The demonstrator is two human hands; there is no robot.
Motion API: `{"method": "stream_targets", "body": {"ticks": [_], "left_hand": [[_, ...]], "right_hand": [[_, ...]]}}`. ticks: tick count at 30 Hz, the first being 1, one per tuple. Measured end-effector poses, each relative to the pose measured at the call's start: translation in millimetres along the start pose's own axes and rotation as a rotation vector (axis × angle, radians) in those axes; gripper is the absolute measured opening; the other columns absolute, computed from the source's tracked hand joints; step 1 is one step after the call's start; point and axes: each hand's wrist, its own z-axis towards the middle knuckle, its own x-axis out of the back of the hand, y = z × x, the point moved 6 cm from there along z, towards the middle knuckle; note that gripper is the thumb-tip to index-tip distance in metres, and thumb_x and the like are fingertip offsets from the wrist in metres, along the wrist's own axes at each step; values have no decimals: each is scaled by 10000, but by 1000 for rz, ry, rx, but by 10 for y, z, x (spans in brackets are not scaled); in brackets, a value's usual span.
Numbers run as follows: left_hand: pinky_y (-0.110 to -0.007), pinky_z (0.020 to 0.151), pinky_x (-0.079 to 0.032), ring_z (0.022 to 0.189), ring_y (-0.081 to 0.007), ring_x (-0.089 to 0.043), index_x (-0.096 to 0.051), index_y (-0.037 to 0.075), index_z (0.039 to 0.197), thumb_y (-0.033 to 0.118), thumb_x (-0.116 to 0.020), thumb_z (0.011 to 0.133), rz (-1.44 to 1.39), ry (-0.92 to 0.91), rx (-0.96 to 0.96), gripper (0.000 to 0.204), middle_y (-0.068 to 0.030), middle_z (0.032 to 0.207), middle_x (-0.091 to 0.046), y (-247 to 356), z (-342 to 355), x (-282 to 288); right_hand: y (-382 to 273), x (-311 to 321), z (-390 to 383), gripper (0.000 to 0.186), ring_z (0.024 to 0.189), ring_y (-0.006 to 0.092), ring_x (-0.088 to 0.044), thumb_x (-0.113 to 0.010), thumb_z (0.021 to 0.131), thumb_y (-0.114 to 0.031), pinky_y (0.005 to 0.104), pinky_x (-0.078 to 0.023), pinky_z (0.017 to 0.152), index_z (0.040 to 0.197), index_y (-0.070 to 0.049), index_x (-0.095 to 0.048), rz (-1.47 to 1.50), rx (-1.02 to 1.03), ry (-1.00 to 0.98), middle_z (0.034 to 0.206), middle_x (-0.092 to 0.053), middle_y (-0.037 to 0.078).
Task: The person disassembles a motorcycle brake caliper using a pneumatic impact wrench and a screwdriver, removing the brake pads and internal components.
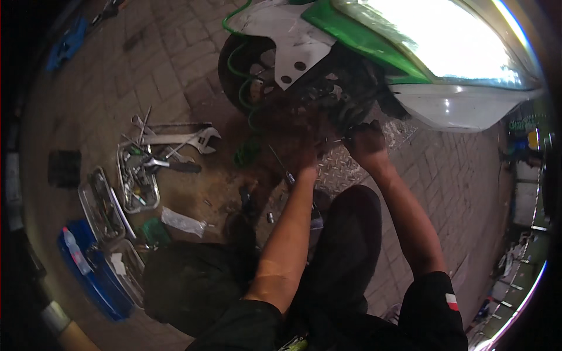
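In front of me stands a white and green motor scooter (310, 44); its underside and wheel (234, 70) lie in shadow. My right hand (367, 143) is closed round a dark-handled tool with a thin metal shaft (333, 140), which points left towards my other hand. Under the scooter's dark mechanical parts (328, 96), my left hand (308, 155) reaches forward, its fingers lost in shadow and blur. A long thin screwdriver-like tool (283, 165) shows just left of that wrist.
Left of me, an adjustable wrench (202, 141) and other tools lie by a metal tray (153, 199) of small parts. Nearby are clear trays (100, 219), a blue bin (88, 275) and a plastic bag (182, 222). A green coiled hose (239, 93) hangs beside the wheel.
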Motion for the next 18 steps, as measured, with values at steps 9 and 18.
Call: {"method": "stream_targets", "body": {"ticks": [9,18], "left_hand": [[-413,1001,-433,1192,-255,-523,-373,110,1438,598,-465,935,57,-264,-53,706,-95,1361,-487,46,111,-623],[-407,959,-463,1195,-250,-533,-401,96,1417,554,-392,979,194,-175,-147,633,-89,1369,-499,-68,88,-552]], "right_hand": [[2,-51,-182,347,828,274,-642,-723,766,-394,476,-377,892,977,-123,-671,0,-24,121,814,-680,66],[203,120,-379,481,628,215,-613,-802,723,-438,399,-482,688,971,-51,-661,323,-344,-6,798,-681,74]]}}
